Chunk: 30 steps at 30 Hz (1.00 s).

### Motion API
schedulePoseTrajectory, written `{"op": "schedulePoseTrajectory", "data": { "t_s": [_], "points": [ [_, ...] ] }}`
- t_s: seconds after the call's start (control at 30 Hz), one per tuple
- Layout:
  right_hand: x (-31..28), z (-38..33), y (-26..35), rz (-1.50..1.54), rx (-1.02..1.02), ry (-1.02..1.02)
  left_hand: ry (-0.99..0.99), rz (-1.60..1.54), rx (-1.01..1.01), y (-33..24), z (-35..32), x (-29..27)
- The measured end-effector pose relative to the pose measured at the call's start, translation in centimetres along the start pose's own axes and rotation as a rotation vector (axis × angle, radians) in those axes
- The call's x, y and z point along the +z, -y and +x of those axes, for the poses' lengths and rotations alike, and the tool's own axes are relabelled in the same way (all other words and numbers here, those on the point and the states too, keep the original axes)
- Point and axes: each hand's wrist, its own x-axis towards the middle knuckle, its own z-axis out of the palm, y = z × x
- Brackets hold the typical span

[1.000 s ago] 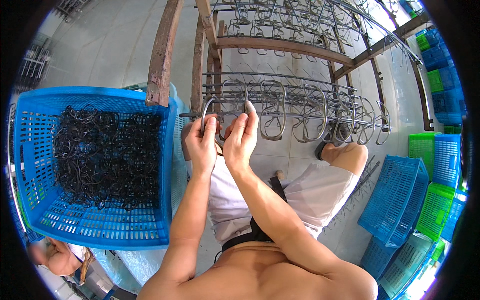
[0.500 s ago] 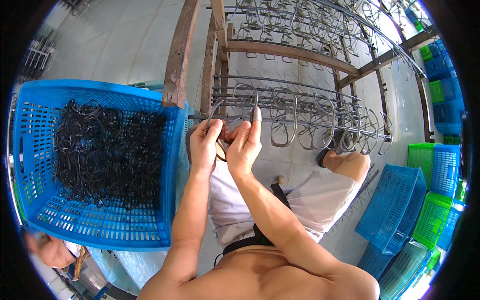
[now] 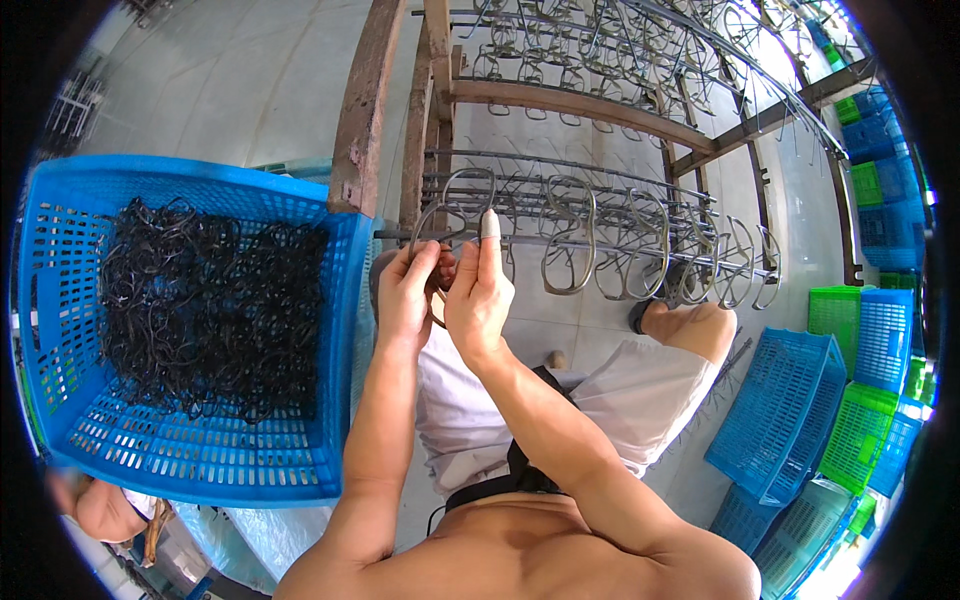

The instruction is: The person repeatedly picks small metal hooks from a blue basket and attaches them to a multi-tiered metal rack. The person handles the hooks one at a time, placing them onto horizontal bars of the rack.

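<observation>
Both my hands are raised close together in front of the rack. My left hand (image 3: 405,300) has its fingers pinched round the lower part of a thin, dark figure-eight loop (image 3: 470,171). My right hand (image 3: 480,308) grips the same loop from the other side, with the pale-covered index finger pointing up along it. The loop stands near the left end of a metal rod (image 3: 388,235); whether it hooks on the rod I cannot tell. Farther right along the rods hang several similar loops (image 3: 593,225). My fingers hide the loop's lower part.
A large blue basket (image 3: 200,480) at the left holds a tangled heap of dark loops (image 3: 210,310). A brown rack post (image 3: 365,110) rises beside it. Upper rods carry more hanging loops (image 3: 530,70). Blue and green crates (image 3: 775,410) are stacked at right. Another person (image 3: 110,512) is at lower left.
Both hands have shifted slightly left with the loop, and my right index finger has moved left and a little up. The view has shifted slightly too.
</observation>
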Motion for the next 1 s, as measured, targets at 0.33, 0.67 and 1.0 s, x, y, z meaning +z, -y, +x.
{"op": "schedulePoseTrajectory", "data": {
  "t_s": [0.33, 0.67, 1.0],
  "points": [
    [-1.4, 0.9, -0.7, -0.024, -0.008, 0.014, 0.021, 0.071, 0.042, 0.7, 0.0, 1.0],
    [-0.9, 0.9, -0.4, 0.096, -0.008, 0.072, -0.003, 0.185, 0.069, 0.3, 0.2, 0.5],
    [-6.3, 1.2, -0.1, 0.238, 0.082, 0.355, -0.153, 0.837, 0.392, -0.5, -0.6, 2.7]
  ]
}}
